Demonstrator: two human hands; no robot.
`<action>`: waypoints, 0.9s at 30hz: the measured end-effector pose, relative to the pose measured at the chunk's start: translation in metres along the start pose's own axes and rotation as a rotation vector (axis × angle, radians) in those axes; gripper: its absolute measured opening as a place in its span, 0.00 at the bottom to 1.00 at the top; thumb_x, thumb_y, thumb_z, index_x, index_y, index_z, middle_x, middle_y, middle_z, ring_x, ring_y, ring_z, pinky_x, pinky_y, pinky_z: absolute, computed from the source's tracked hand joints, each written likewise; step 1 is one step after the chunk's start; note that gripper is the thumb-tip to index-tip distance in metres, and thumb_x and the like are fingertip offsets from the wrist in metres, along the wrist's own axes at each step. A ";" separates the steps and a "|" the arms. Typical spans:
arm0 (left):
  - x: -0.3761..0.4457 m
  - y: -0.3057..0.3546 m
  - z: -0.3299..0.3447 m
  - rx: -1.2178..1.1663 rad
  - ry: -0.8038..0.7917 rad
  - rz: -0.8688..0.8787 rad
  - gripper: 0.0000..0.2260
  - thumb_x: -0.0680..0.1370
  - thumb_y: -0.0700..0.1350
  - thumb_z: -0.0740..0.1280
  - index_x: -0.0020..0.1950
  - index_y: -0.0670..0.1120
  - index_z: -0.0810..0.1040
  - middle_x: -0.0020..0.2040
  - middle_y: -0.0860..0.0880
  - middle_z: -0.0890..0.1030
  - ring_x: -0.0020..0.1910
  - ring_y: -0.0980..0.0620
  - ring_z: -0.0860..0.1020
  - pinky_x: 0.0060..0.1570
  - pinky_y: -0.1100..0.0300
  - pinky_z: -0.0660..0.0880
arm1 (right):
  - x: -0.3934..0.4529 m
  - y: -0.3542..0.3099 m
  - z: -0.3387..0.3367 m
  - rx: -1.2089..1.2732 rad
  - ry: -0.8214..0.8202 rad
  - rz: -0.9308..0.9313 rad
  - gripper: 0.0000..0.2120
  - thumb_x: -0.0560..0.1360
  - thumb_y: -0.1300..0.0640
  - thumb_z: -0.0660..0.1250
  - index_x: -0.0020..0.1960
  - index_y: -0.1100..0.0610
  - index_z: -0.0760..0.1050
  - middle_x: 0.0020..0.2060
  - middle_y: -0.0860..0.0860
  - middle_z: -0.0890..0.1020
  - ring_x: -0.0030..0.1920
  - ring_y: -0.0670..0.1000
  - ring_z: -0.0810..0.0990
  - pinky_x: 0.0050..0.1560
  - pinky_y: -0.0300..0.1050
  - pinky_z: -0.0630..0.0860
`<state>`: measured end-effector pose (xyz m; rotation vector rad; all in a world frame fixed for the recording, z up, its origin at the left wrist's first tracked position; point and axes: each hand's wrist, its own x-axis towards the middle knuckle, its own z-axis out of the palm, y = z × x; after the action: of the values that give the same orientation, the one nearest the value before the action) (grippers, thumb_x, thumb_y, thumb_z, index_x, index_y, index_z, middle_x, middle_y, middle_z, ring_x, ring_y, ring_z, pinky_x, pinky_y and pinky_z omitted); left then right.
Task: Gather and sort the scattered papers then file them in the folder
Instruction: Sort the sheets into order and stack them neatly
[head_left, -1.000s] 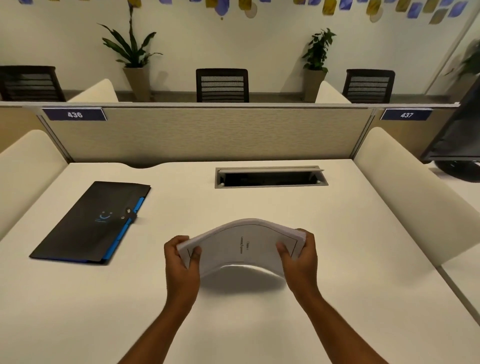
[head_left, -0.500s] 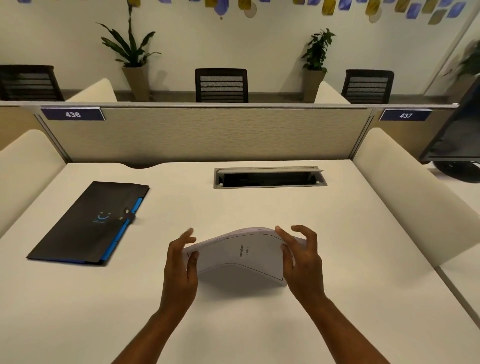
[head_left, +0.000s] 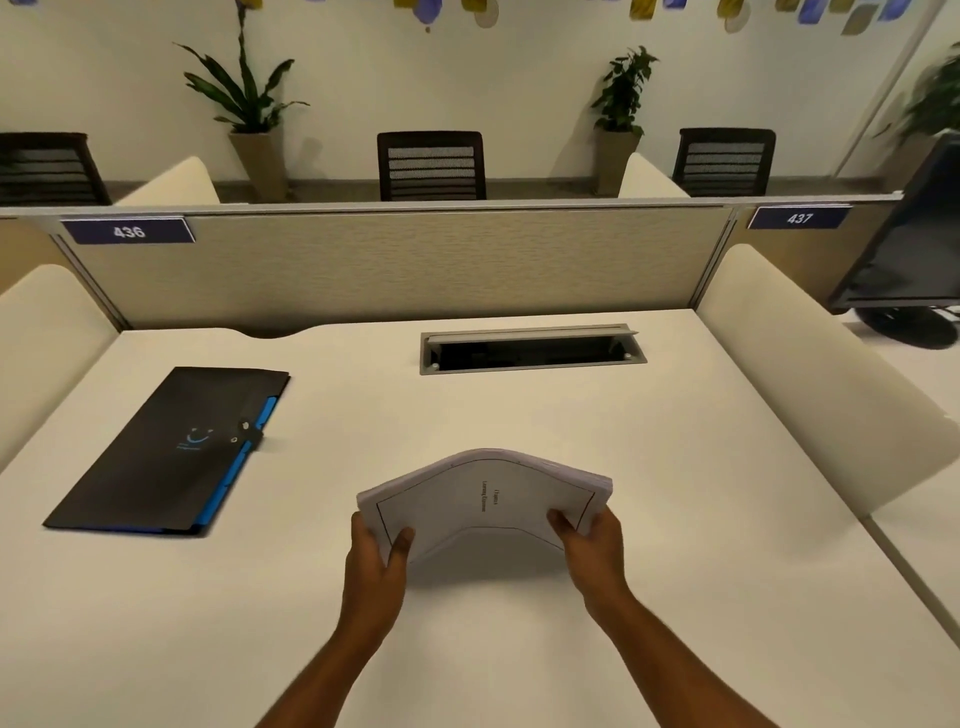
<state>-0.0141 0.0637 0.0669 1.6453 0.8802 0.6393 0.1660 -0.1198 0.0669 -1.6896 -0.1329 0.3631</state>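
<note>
A stack of papers (head_left: 488, 496) is held above the white table (head_left: 675, 519), near its front middle. The stack's long axis runs left to right across the view, and it is bowed upward into an arch, its middle raised and both short ends dipping down toward the hands. The printed top sheet faces up, with a thin border line and a small block of text near the middle; the text runs sideways, too small to read.

The left hand (head_left: 376, 558) grips the stack's left end, thumb pressed on the top sheet and the fingers curled under, out of sight. The right hand (head_left: 592, 540) grips the right end the same way, thumb on top near the corner and the fingers hidden beneath. The papers span the gap between the two hands, and a soft shadow lies on the table under the arch.

A black folder (head_left: 166, 449) with a blue edge and a snap closure lies flat on the table to the left, well apart from the papers. Its long axis runs diagonally, from the near left to the far right, and it is closed.
</note>
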 end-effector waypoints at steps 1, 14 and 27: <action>-0.001 -0.003 0.003 0.012 0.000 -0.014 0.22 0.79 0.46 0.66 0.71 0.54 0.63 0.59 0.59 0.75 0.56 0.60 0.75 0.56 0.61 0.73 | -0.001 0.003 -0.001 -0.031 -0.012 0.011 0.15 0.75 0.62 0.74 0.59 0.49 0.78 0.50 0.45 0.84 0.53 0.48 0.83 0.45 0.35 0.76; 0.009 0.015 0.070 -0.263 0.160 -0.275 0.11 0.79 0.38 0.66 0.59 0.47 0.72 0.52 0.49 0.80 0.51 0.47 0.79 0.45 0.57 0.74 | 0.004 -0.028 -0.019 0.567 -0.082 0.641 0.33 0.68 0.59 0.80 0.69 0.65 0.72 0.58 0.59 0.82 0.51 0.56 0.81 0.51 0.51 0.79; 0.039 0.085 0.084 -0.075 -0.196 0.088 0.29 0.78 0.49 0.68 0.77 0.54 0.61 0.75 0.59 0.63 0.72 0.59 0.65 0.69 0.55 0.64 | 0.044 -0.069 -0.076 -0.017 -0.099 -0.099 0.08 0.78 0.62 0.70 0.48 0.49 0.82 0.42 0.44 0.87 0.43 0.46 0.85 0.39 0.36 0.81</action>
<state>0.0931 0.0383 0.1271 1.6544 0.6381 0.5534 0.2392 -0.1680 0.1360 -1.6748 -0.2925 0.3721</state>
